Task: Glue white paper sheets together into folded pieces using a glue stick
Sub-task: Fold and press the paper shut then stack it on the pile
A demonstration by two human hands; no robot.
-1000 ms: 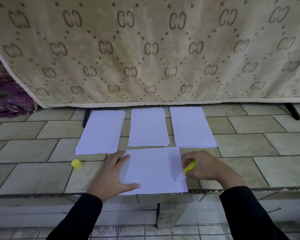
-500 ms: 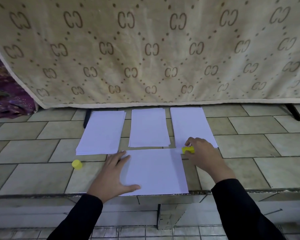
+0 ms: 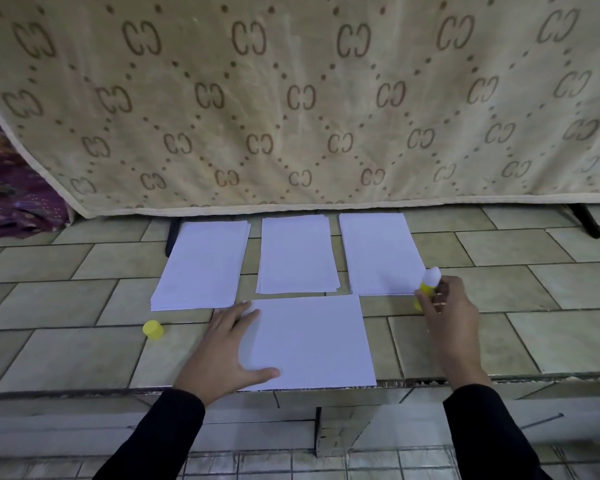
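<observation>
A single white sheet (image 3: 312, 341) lies flat at the near edge of the tiled ledge (image 3: 534, 289), and the clock directions below are taken from it. The left hand (image 3: 222, 355) rests on its 9 o'clock edge, palm down, fingers straight and spread, thumb along the near side. At 2 o'clock the right hand (image 3: 451, 317) has its fingers curled round the glue stick (image 3: 428, 284), which stands roughly upright with its white tip uppermost, just at the near right corner of the right stack (image 3: 378, 254). Whether its base touches the tiles is hidden by the fingers.

Three paper piles sit in a row: the left stack (image 3: 201, 265) at 11, the middle stack (image 3: 297, 254) at 12, the right one at 1. The yellow cap (image 3: 152, 329) lies on its own at 9 o'clock, beyond the left hand.

Directly behind the piles hangs a beige cloth (image 3: 291, 98), its hem close to their far edges (two black legs (image 3: 584, 221) stick out beneath it). Purple patterned fabric (image 3: 11, 195) shows at 10 o'clock.

The cloth repeats a brown monogram of two facing C-like letters inside dotted diamonds. Any label on the glue stick is covered.
</observation>
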